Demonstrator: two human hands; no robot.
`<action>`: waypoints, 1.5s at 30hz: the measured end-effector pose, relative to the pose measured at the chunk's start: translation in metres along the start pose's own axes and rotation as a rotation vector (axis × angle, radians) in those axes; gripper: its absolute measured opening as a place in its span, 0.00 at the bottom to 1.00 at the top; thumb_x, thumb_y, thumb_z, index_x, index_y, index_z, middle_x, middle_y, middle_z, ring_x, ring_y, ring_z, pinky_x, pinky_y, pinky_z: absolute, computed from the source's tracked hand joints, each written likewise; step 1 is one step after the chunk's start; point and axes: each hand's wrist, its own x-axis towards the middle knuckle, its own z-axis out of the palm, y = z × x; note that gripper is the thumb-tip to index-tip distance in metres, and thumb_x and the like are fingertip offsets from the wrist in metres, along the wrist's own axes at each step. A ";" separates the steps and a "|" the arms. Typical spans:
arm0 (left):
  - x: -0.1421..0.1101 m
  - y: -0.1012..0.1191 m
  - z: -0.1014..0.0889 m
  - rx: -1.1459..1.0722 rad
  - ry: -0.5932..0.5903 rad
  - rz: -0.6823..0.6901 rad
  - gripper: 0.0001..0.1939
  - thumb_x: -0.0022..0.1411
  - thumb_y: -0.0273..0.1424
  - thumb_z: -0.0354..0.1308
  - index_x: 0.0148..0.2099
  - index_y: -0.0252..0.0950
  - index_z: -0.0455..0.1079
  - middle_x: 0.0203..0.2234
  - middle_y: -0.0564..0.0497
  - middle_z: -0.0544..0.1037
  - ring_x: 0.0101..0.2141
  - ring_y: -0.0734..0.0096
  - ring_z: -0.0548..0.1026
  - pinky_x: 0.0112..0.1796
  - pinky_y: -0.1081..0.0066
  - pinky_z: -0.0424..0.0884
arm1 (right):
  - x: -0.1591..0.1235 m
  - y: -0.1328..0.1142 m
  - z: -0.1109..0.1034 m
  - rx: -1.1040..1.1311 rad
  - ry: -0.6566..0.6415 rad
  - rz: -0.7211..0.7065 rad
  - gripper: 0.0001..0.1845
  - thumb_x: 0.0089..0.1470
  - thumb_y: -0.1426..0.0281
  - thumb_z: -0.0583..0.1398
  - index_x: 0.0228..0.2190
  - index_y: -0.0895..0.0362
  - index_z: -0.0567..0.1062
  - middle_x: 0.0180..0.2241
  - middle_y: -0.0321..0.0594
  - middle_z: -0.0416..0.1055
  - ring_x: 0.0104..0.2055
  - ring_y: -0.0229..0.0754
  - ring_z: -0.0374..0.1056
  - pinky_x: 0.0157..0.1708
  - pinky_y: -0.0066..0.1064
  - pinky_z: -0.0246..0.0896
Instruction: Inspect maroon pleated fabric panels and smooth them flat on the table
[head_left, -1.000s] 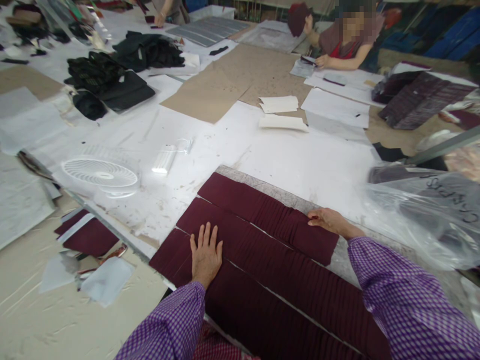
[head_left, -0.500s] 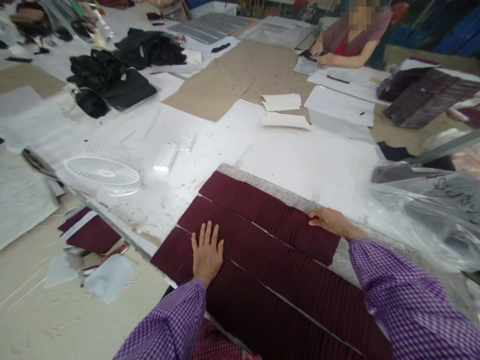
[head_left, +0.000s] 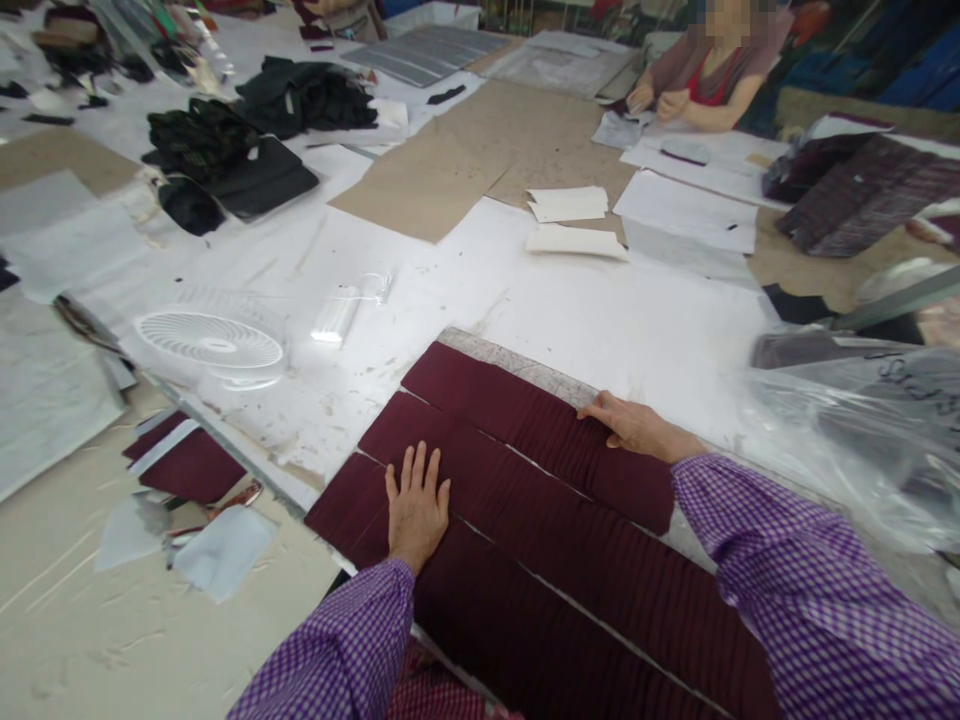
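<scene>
Three maroon pleated fabric strips lie side by side on a grey board [head_left: 525, 365] in front of me. My left hand [head_left: 415, 505] lies flat and open on the nearest strip [head_left: 510, 610], fingers stretched out. My right hand [head_left: 634, 425] rests palm down on the far edge of the farthest, shorter strip [head_left: 525, 420], fingers extended along that edge. The middle strip [head_left: 540, 510] runs between my two hands. Both my sleeves are purple check.
A white fan [head_left: 211, 342] and a white packet [head_left: 337, 312] lie on the paper-covered table to the left. Black fabric piles [head_left: 225, 160] sit far left. A clear plastic bag [head_left: 870, 440] lies at right. Another person [head_left: 705, 75] works at the far side. Maroon scraps [head_left: 191, 465] lie lower left.
My right hand has slid left along the far edge of the farthest strip. My left hand has stayed flat in place.
</scene>
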 end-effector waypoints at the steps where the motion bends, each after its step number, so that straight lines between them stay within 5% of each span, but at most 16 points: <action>1: 0.000 0.000 0.000 0.000 0.000 0.000 0.26 0.66 0.35 0.44 0.64 0.35 0.52 0.64 0.41 0.53 0.64 0.53 0.48 0.59 0.43 0.47 | 0.003 0.001 0.001 -0.004 -0.004 0.004 0.32 0.43 0.82 0.61 0.50 0.52 0.65 0.44 0.44 0.63 0.43 0.47 0.66 0.40 0.35 0.63; 10: 0.000 0.000 -0.001 0.000 -0.007 0.004 0.26 0.66 0.35 0.43 0.64 0.34 0.52 0.64 0.40 0.53 0.64 0.52 0.49 0.59 0.43 0.47 | 0.009 0.017 0.006 0.045 -0.063 0.009 0.09 0.48 0.70 0.63 0.34 0.58 0.74 0.38 0.42 0.70 0.44 0.49 0.64 0.45 0.44 0.58; 15: 0.000 -0.001 -0.001 0.002 -0.011 0.003 0.26 0.66 0.36 0.43 0.64 0.34 0.52 0.64 0.40 0.53 0.64 0.52 0.49 0.59 0.43 0.46 | -0.010 0.033 0.023 0.209 -0.034 0.117 0.19 0.50 0.62 0.60 0.43 0.57 0.73 0.36 0.43 0.73 0.40 0.48 0.68 0.42 0.40 0.61; 24: 0.000 -0.001 -0.001 -0.004 -0.014 -0.001 0.26 0.66 0.35 0.43 0.64 0.34 0.52 0.65 0.41 0.53 0.64 0.53 0.48 0.60 0.43 0.45 | -0.045 0.037 0.025 0.453 -0.067 0.227 0.20 0.51 0.53 0.54 0.34 0.52 0.77 0.30 0.38 0.78 0.33 0.49 0.72 0.33 0.36 0.64; 45: 0.000 0.001 -0.002 -0.004 -0.012 -0.002 0.26 0.66 0.35 0.43 0.64 0.34 0.52 0.64 0.40 0.53 0.64 0.52 0.47 0.59 0.42 0.46 | -0.025 0.045 0.021 0.315 -0.263 0.229 0.16 0.58 0.60 0.57 0.28 0.59 0.74 0.25 0.33 0.71 0.28 0.38 0.68 0.33 0.34 0.64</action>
